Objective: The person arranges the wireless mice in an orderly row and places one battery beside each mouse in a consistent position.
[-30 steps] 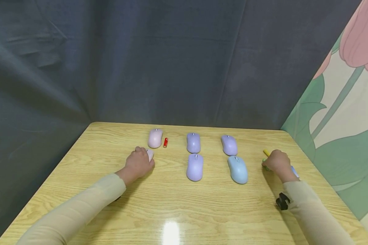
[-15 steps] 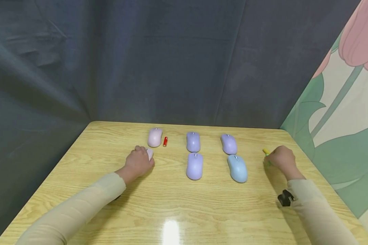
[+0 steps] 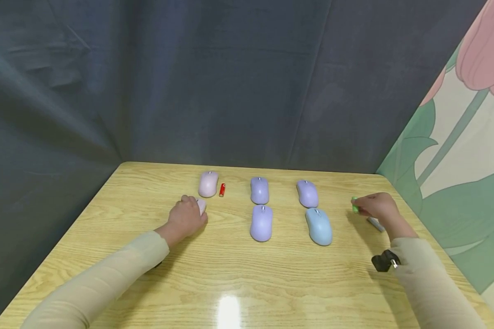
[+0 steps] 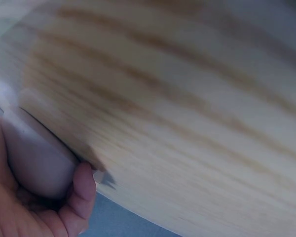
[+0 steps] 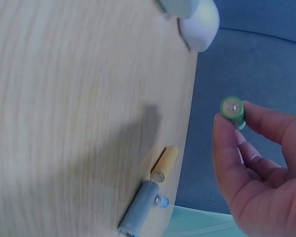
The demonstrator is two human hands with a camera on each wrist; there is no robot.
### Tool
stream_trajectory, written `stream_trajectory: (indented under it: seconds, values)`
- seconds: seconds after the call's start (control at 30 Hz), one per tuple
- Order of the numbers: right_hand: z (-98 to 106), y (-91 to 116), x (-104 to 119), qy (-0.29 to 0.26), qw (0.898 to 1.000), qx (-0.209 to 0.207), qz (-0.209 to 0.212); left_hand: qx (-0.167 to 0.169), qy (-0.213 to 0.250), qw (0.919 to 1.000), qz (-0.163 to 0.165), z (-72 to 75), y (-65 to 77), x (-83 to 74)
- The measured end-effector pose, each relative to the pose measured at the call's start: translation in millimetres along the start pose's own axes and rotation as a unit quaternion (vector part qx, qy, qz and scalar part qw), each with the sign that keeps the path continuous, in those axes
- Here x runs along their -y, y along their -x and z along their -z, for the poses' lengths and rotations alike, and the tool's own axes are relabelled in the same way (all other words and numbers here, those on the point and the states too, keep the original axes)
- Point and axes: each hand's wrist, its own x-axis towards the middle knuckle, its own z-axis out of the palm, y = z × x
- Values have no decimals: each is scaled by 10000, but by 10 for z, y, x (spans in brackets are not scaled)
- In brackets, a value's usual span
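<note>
My left hand (image 3: pixel 185 217) grips a pale pink computer mouse (image 3: pixel 201 206) on the table; in the left wrist view its fingers curl around the side of the mouse (image 4: pixel 39 153). Over the table's right side, my right hand (image 3: pixel 378 206) pinches a green battery (image 5: pixel 232 108) between thumb and fingertips. The right wrist view shows the battery's end facing the camera. Below that hand lie a thick grey battery (image 5: pixel 139 207), a yellow battery (image 5: pixel 165 163) and a small blue battery (image 5: pixel 161 201) close together. The hand hides the yellow and blue ones in the head view.
Another pale pink mouse (image 3: pixel 208 184) stands behind my left hand, with a red battery (image 3: pixel 222 190) beside it. Mid-table are purple mice (image 3: pixel 260 190) and a light blue mouse (image 3: pixel 319 226). A dark curtain (image 3: pixel 247 91) hangs behind the table (image 3: pixel 214 278).
My right hand has lifted the green battery and shifted slightly away from me. The grey battery now shows below it, and the yellow one is covered in the head view. My left hand stays put.
</note>
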Motion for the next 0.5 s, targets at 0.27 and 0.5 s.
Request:
stream_trajectory:
  seconds: [0.27, 0.5]
  values:
    - [-22, -55, 46, -1661, 9838, 606, -284, -21, 51, 10000, 9, 9, 6, 1]
    - [-40, -112, 120, -2844, 9505, 1081, -626, -14, -56, 10000, -35, 5, 4, -5]
